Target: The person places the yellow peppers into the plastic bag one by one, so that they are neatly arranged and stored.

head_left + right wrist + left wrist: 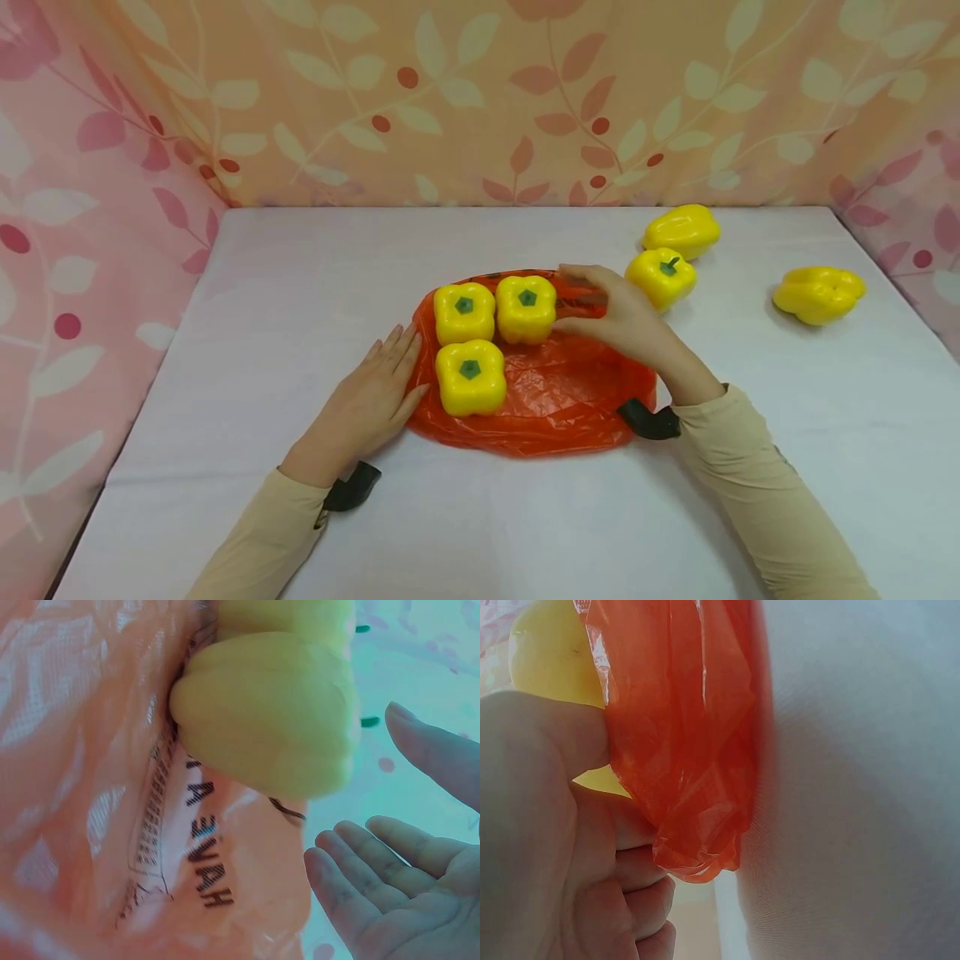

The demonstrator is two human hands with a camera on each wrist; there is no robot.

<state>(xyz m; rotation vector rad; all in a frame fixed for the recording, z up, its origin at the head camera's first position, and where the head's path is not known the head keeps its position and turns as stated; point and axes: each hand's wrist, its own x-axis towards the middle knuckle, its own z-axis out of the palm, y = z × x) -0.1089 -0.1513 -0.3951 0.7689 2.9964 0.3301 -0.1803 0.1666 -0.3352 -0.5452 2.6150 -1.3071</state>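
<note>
- A red, thin plastic bag (555, 387) lay spread on the table (300, 275), mouth up, with its rim forming a rough oval. Black printed lettering (206, 840) showed on its film in the right wrist view.
- Three glossy yellow, blocky bell peppers stood within the rim, green stem ends up: one at the back left (450, 325), one at the back right (526, 325), one in front at the left (471, 393). The right part of the bag was bare film.
- The left hand (372, 398) rested against the bag's left edge, fingers extended and thumb apart from them.
- The right hand (626, 312) was positioned over the bag's right rear edge, thumb and fingers spread and gripping nothing. In the right wrist view, a gap separated it from the nearest pepper.
- Three further yellow bell peppers were on the table to the right of the bag: one at the rear (681, 229), one just in front of it (652, 279), and one well apart at the far right (818, 295).
- Beige sleeves (757, 492) covered both forearms; black curved fittings (352, 487) projected at the wrists.
- Leaf-patterned fabric (480, 50) enclosed the back and sides.
</note>
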